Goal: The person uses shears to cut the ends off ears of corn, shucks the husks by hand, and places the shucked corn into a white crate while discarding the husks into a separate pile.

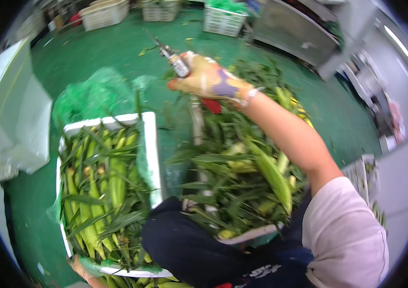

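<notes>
Raised over the green floor, my right hand [209, 79], in a stained pale glove with a purple patch, is closed around pruning shears [177, 65]. Their metal tip points up and left, and a red handle shows below the palm. At the bottom left, my left hand [80, 270] grips the near corner of a white foam box [152, 149]; most of that hand is cut off or hidden. Ears of corn in green husks [91, 201] lie in the box under loose leaves. Below my right arm, a crate [257, 234] holds a heap of leaves and corn, with one large ear [271, 177] on top.
Green netting [96, 96] is bunched behind the foam box. A white bin [16, 105] stands at left. Pale plastic baskets [223, 21] line the far side, beside a steel cabinet [293, 33]. More corn [132, 282] lies below the box. My knee is between the containers.
</notes>
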### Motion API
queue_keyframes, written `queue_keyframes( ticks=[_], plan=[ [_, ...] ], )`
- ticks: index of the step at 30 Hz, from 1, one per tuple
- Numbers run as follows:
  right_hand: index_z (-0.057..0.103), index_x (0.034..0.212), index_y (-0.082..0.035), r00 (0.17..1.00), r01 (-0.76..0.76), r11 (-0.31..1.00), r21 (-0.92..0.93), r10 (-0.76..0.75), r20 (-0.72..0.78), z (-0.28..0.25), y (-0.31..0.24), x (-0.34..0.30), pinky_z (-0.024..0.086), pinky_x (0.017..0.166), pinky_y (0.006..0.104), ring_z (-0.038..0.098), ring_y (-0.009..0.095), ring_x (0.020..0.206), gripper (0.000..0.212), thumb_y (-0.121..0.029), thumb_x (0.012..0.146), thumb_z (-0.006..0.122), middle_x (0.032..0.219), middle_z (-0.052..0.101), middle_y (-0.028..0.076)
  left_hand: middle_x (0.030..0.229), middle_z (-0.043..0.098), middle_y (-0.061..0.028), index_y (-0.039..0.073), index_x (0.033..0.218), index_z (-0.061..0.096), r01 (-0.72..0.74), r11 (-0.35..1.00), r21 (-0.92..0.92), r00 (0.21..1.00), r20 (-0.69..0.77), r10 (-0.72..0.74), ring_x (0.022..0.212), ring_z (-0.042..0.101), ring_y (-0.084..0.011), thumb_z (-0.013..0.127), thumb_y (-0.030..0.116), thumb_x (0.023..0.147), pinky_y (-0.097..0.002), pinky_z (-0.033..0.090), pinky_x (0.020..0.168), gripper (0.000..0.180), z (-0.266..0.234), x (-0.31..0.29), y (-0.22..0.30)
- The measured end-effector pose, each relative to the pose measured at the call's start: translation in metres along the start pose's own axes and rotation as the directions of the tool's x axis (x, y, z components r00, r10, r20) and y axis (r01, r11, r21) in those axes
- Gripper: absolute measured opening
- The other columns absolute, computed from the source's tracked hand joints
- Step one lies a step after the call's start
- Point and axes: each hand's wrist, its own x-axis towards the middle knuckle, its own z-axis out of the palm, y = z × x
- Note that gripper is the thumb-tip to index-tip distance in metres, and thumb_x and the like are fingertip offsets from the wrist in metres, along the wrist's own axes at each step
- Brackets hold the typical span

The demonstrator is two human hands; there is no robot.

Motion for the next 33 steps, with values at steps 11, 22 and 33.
queue_keyframes(
  ticks=[11, 22, 33],
  plan=[
    [0.047, 0.111, 0.002, 0.845, -0.527, 0.847, -0.07, 0.531, 0.06, -0.027, 0.149, -0.344, 0.052, 0.077, 0.0408, 0.065, 0.035, 0.091, 0.067, -0.044, 0.072, 0.076, 0.095, 0.064, 0.022, 0.103, 0.061, -0.0126, 0.0, 0.107, 0.059, -0.676, 0.73, -0.101, 0.711, 0.169, 0.682, 0.09, 0.059, -0.0225, 0.059, 0.003, 0.088, -0.0334, 0.049, 0.082, 0.019, 0.07, -0.327, 0.352],
    [0.052, 0.126, -0.002, 0.961, -0.234, 0.243, 0.941, -0.089, 0.262, -0.039, 0.162, -0.348, 0.041, 0.088, 0.0236, 0.05, 0.01, 0.1, 0.053, -0.02, 0.081, 0.075, 0.11, 0.056, -0.001, 0.103, 0.062, -0.0102, -0.001, 0.121, 0.052, 0.409, 0.859, -0.308, 0.064, 0.949, 0.309, 0.097, 0.06, -0.0238, 0.071, 0.037, 0.083, -0.0388, 0.049, 0.088, 0.057, 0.209, -0.506, 0.421],
    [0.046, 0.115, 0.001, 0.868, -0.442, 0.636, 0.633, 0.48, 0.124, 0.004, 0.132, -0.42, 0.049, 0.074, 0.0326, 0.056, 0.017, 0.08, 0.068, -0.038, 0.072, 0.081, 0.087, 0.057, 0.009, 0.11, 0.06, -0.0085, 0.008, 0.11, 0.058, 0.711, 0.316, -0.628, 0.662, 0.75, 0.001, 0.101, 0.055, -0.0261, 0.069, 0.037, 0.084, -0.0456, 0.044, 0.092, 0.041, 0.216, -0.442, 0.462]
  ],
)
